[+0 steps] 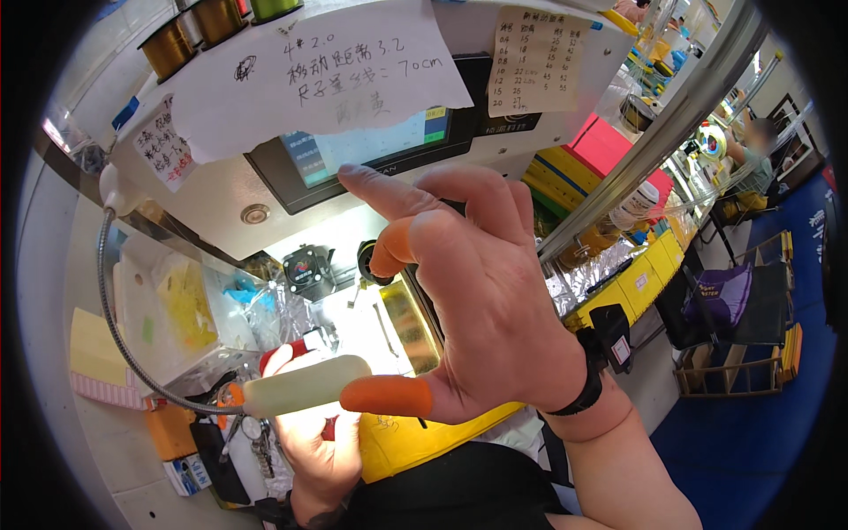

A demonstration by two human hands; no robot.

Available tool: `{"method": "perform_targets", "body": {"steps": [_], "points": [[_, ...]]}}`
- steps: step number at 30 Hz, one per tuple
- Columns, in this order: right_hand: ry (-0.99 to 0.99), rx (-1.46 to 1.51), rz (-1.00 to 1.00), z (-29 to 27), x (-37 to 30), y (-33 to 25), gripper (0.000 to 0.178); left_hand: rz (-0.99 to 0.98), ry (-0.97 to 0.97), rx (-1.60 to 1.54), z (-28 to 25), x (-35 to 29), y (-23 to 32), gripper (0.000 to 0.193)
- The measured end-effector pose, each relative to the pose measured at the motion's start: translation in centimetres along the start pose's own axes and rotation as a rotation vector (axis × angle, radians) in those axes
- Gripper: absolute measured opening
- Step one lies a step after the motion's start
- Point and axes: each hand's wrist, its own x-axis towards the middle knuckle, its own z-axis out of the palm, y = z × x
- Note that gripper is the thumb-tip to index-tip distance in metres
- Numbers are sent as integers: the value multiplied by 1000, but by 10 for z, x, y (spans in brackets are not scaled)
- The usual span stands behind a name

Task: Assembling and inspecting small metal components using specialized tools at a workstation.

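Note:
My right hand [495, 309] is raised in front of the machine, its index finger stretched out to the lower edge of the lit touchscreen [380, 140]. Contact with the glass cannot be told for sure. Orange finger cots cover the thumb and one bent finger, and the hand holds nothing. Lower left, my left hand [314, 459] is curled around a red object [329, 429] whose kind I cannot make out. The pale head of a gooseneck lamp [305, 386] hides most of those fingers. Bright light falls on the work area behind it.
Handwritten paper sheets [327, 66] hang over the screen's top. Wire spools [168, 49] stand on the machine. A clear plastic box [181, 305] and assorted tools lie left. Yellow bins [632, 283] and a metal post [654, 124] stand right, with a person [755, 159] beyond.

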Motion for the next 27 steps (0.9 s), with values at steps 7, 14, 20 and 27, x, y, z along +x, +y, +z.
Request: {"method": "perform_targets", "body": {"steps": [7,14,20,27], "points": [[-10,-49,-5,2,-2,3,77,-24,4,3,1,-1,-1,23],[19,-18,-3,6,0,3,73,-10,-5,-9,1,-2,-4,23],[-36,4,41,5,1,-1,72,-27,0,-2,1,-4,-4,22],[11,-8,4,5,-1,2,71,-17,-4,5,1,-3,-3,22]]}}
